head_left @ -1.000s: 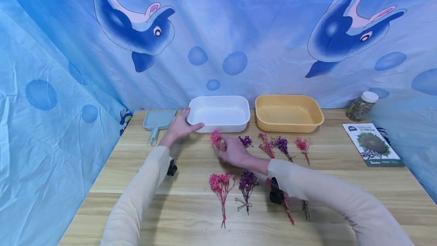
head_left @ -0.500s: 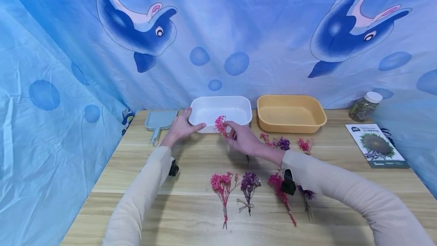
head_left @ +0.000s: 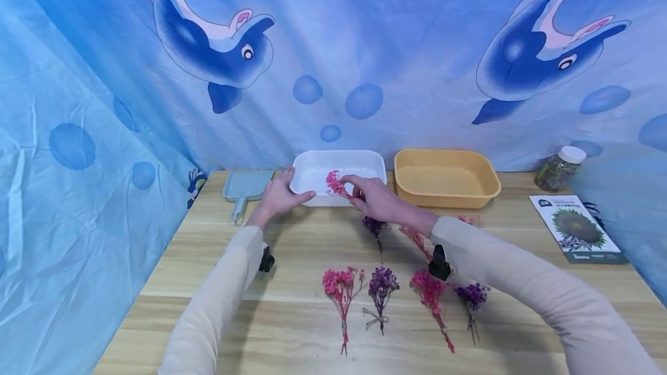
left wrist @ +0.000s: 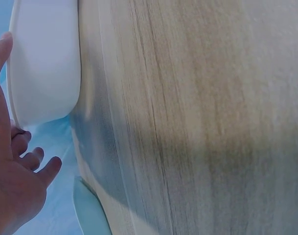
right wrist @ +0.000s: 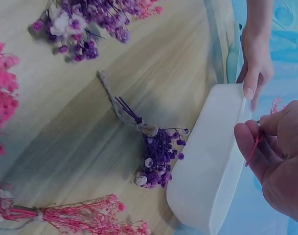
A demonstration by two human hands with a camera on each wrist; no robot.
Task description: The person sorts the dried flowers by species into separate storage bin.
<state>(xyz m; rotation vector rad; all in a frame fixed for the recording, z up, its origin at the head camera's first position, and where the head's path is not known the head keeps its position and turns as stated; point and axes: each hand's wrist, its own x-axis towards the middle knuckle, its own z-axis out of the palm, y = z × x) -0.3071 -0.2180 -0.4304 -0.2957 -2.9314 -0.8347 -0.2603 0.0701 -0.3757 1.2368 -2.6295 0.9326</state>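
My right hand (head_left: 379,200) pinches a small bunch of pink dried flowers (head_left: 336,183) by its stems. The flower heads point left over the white basin (head_left: 324,199) in the head view. From the right wrist, a red stem (right wrist: 255,148) shows between thumb and fingers, with the blossoms mostly hidden behind the hand. At the basin's left end, my left hand (head_left: 279,195) holds its rim, thumb towards the front and fingers round the far side. In the left wrist view the thumb and forefinger of that hand (left wrist: 14,181) meet the basin's edge (left wrist: 46,63).
Right of the white basin stands a yellow basin (head_left: 448,198). Several pink and purple dried bunches (head_left: 383,285) lie on the wooden table (head_left: 292,317). A light-blue dustpan (head_left: 247,184) lies far left; a lidded jar (head_left: 560,169) and a sunflower packet (head_left: 577,229) are far right.
My right hand has lifted the pink bunch from the table in front of the white basin and carried it up over the basin. The left hand has stayed at the basin's left end.
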